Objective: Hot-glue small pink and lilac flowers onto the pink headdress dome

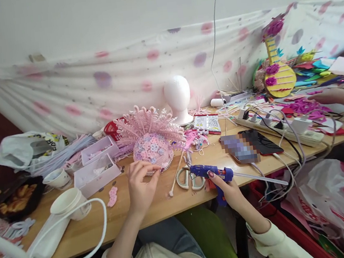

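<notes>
A pink and lilac flower headpiece (152,143) with feathery pink sprays stands on the wooden table (156,206). My left hand (141,183) rests at its front lower edge, fingers pinched together on the beaded rim. My right hand (227,187) grips a blue glue gun (211,171) at the table's front edge, nozzle pointing left. Scissors (188,178) lie just left of the gun's tip, and a thin stick (176,178) lies beside them.
A white foam head (177,99) stands behind the headpiece. Lilac trays (97,169), cups (70,202), phones (249,144), a power strip (280,128) with cables and craft scraps crowd the table. Another person's hand (331,95) reaches in at the far right. Plastic bags (321,194) hang below.
</notes>
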{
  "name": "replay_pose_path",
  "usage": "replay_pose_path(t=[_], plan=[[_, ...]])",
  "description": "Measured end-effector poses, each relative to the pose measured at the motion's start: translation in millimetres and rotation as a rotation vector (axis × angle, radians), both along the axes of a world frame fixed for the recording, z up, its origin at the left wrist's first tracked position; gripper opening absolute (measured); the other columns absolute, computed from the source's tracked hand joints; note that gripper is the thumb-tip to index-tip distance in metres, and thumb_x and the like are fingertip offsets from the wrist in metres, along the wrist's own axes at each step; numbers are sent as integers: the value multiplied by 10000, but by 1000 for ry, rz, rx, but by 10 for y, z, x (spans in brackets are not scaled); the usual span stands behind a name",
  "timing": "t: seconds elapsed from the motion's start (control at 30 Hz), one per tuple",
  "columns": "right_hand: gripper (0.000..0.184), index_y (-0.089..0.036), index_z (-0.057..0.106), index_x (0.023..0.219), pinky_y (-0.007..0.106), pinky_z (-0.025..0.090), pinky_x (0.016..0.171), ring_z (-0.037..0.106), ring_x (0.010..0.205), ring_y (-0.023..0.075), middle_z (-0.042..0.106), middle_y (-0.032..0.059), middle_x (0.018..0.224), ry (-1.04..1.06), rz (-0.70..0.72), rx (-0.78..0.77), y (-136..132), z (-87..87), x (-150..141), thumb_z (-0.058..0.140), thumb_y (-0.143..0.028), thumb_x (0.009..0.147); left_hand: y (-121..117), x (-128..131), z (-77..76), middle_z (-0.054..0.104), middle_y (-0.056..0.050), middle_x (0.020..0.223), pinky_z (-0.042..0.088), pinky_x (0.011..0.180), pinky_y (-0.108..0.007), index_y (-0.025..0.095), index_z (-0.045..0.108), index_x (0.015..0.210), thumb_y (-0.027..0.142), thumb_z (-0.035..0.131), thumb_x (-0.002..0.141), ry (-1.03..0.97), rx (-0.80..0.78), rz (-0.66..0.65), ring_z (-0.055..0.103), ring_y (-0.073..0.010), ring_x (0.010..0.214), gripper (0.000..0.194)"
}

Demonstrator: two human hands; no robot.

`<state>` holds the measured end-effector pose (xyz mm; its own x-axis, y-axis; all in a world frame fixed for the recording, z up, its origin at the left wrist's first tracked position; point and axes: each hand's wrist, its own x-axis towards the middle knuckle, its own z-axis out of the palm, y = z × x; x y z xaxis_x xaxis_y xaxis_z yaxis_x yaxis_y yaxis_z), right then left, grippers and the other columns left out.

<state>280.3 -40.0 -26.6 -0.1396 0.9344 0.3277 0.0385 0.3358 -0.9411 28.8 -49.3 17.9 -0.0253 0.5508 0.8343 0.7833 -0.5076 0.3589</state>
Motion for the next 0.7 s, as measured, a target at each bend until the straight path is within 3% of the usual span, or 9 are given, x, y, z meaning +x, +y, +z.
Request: replay_pose_path(t=[0.27, 0.7], plan=[[579, -217, 650, 542, 324, 494, 661, 613, 634, 203, 648, 47, 590, 11, 24, 32, 21, -34, -16, 566, -685, 873, 490, 62, 67, 744, -35, 770, 445, 900, -460, 246, 760, 737, 246, 674, 778, -101, -227, 237, 598, -272, 882, 95], [513, -202, 635, 603, 298, 472, 612, 595, 625, 179, 648, 37, 629, -33, 72, 20, 11, -117, -20, 573, -616, 899, 669, 157, 240, 734, -43, 703, 392, 910, -510, 246, 768, 688, 344, 688, 701, -173, -543, 472, 627, -343, 965, 127]])
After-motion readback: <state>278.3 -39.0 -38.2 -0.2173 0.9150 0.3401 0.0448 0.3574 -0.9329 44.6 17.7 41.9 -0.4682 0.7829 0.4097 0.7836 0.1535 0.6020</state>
